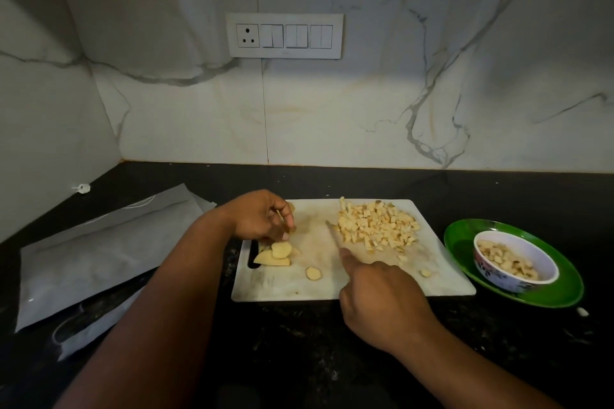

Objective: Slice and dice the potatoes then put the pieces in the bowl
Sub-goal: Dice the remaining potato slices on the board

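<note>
While right hand (382, 295) grips a half-hidden knife (332, 232), left hand (262, 217) pinches something unclear.

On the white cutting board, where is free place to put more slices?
The white cutting board is bare along its near edge, between the lone potato slice and the right hand, and mid-board left of the knife blade. The heap of diced potato crowds the far right.

The cutting board (349, 285) at the centre looks like matt, scuffed white plastic; the plate (545, 295) at the right is glossy green; the counter (332, 359) is dark speckled stone.
</note>
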`<state>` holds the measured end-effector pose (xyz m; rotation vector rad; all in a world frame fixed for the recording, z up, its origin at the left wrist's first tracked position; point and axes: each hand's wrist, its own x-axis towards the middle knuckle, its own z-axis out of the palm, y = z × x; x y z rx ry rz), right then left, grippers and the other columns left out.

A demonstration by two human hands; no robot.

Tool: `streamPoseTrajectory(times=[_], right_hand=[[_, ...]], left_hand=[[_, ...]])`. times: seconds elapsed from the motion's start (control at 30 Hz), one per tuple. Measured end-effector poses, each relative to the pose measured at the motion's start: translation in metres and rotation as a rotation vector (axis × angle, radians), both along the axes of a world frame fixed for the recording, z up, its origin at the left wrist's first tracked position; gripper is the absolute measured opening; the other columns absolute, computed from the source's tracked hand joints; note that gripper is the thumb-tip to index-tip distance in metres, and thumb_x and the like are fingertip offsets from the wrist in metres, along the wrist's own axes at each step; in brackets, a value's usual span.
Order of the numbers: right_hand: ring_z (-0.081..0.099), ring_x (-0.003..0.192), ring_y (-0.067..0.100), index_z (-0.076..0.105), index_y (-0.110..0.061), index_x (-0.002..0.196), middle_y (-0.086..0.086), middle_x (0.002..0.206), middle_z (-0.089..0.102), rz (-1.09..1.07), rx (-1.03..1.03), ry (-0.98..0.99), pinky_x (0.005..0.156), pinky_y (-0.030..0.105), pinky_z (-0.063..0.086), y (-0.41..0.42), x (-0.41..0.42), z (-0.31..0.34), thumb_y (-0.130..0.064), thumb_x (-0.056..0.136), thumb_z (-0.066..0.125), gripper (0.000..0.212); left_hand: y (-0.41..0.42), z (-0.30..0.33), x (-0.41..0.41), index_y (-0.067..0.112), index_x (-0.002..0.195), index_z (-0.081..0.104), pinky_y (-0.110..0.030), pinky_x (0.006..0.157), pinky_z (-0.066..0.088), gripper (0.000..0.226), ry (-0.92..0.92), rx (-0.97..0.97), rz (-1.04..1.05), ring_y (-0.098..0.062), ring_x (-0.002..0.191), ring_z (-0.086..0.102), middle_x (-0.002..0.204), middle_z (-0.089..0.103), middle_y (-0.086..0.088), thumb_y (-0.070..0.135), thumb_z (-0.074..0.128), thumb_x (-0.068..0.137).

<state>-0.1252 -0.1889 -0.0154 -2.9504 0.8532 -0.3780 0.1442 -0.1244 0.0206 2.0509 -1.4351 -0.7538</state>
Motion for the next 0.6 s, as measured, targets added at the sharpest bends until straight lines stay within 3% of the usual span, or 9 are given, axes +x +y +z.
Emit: streamPoseTrajectory(times=[0.1, 0.23, 0.43, 0.6], right_hand=[[0.062, 0.089, 0.021, 0.023, -0.027, 0.157, 0.001, 0.100, 0.065, -0.061, -0.005, -0.044, 0.068, 0.032, 0.042, -0.006, -0.002, 0.000, -0.039, 0.096, 0.037, 0.063], [0.057, 0.079, 0.017, 0.022, -0.030, 0.157, 0.000, 0.092, 0.063, -0.032, 0.015, -0.109, 0.064, 0.029, 0.039, -0.001, 0.001, 0.000, -0.039, 0.096, 0.036, 0.063], [0.050, 0.062, 0.011, 0.028, -0.034, 0.155, -0.007, 0.069, 0.056, 0.033, 0.183, -0.255, 0.060, 0.029, 0.043, -0.006, 0.002, 0.003, -0.036, 0.096, 0.036, 0.060], [0.055, 0.062, 0.008, 0.032, -0.035, 0.153, -0.004, 0.068, 0.062, 0.068, 0.268, -0.373, 0.063, 0.032, 0.049, -0.011, 0.001, 0.003, -0.029, 0.096, 0.040, 0.059]], left_hand=[[-0.001, -0.002, 0.004, 0.022, 0.096, 0.077, -0.035, 0.086, 0.058, 0.015, -0.081, -0.052, 0.068, -0.022, 0.083, 0.075, 0.085, 0.078, -0.004, 0.016, 0.085, 0.085], [-0.011, -0.008, -0.006, 0.029, 0.098, 0.077, -0.030, 0.090, 0.057, 0.010, -0.202, -0.237, 0.214, -0.006, 0.092, 0.069, 0.098, 0.075, 0.009, 0.026, 0.082, 0.089], [-0.033, -0.016, -0.020, 0.030, 0.131, 0.070, -0.034, 0.116, 0.043, 0.033, -0.377, -0.110, 0.017, -0.009, 0.132, 0.055, 0.143, 0.063, 0.010, 0.021, 0.066, 0.100], [-0.035, -0.017, -0.029, 0.024, 0.140, 0.065, -0.029, 0.119, 0.038, 0.040, -0.373, -0.079, -0.034, -0.010, 0.138, 0.052, 0.148, 0.059, 0.008, 0.014, 0.060, 0.102]])
